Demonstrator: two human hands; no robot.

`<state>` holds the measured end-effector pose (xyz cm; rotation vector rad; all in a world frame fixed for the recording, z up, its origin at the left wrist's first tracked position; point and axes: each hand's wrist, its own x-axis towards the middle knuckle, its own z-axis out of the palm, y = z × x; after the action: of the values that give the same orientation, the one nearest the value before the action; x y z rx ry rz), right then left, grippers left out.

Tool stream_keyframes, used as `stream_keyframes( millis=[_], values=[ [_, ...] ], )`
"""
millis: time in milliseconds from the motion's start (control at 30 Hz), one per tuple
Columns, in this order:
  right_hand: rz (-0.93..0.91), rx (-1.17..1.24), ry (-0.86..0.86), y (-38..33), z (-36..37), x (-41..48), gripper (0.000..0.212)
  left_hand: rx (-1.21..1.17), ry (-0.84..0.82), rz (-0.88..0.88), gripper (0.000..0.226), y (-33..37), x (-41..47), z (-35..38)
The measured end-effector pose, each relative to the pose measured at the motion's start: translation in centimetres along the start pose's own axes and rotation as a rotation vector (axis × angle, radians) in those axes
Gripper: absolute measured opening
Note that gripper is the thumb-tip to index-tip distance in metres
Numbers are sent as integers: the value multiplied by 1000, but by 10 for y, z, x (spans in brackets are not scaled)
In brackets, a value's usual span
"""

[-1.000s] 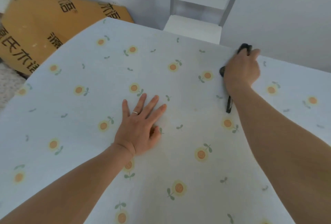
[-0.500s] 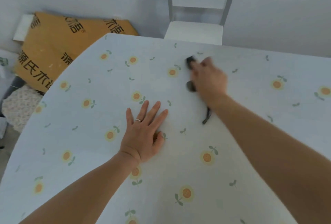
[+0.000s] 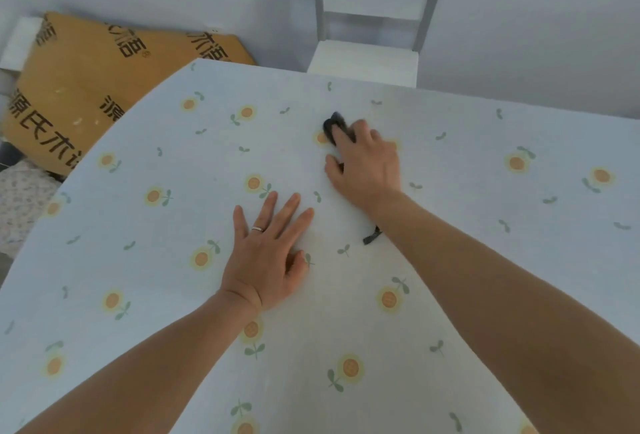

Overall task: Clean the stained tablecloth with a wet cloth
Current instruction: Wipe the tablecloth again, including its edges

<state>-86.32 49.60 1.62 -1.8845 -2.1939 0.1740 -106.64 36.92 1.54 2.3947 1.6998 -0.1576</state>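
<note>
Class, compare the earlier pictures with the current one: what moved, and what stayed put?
The right hand, gripping the dark cloth, wiped leftward across the tablecloth, toward the left hand. The left hand stayed pressed flat on the tablecloth.

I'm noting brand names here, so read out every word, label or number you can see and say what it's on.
"源氏木", fourth character cut off: lower left of the brown cardboard.
"语" with a ® mark: cardboard's upper middle.
"木语": cardboard's top right.
"源": beside the tablecloth edge, partly hidden.
Top-left print: too cropped to read.
The tablecloth and the dark cloth: no text.
</note>
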Motion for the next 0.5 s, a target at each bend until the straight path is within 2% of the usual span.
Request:
stream_keyframes(
  millis=[100,167,300,367,433,500],
  values=[
    [-268,0,-47,-3,-5,-55,44,-3,-11,-11,70,2,2,-2],
    [-266,-58,-8,22,-13,-73,36,0,-8,-14,70,0,0,-2],
    [140,-232,130,122,-36,-66,33,-12,2,2,69,-2,1,-2],
    [386,-249,132,152,-45,-46,34,-23,4,2,69,-1,2,-1],
    [594,-207,144,149,-44,-19,31,-23,10,2,69,-1,1,0],
    [704,-144,143,120,-35,15,25,-25,13,2,69,-1,0,2]
  ],
)
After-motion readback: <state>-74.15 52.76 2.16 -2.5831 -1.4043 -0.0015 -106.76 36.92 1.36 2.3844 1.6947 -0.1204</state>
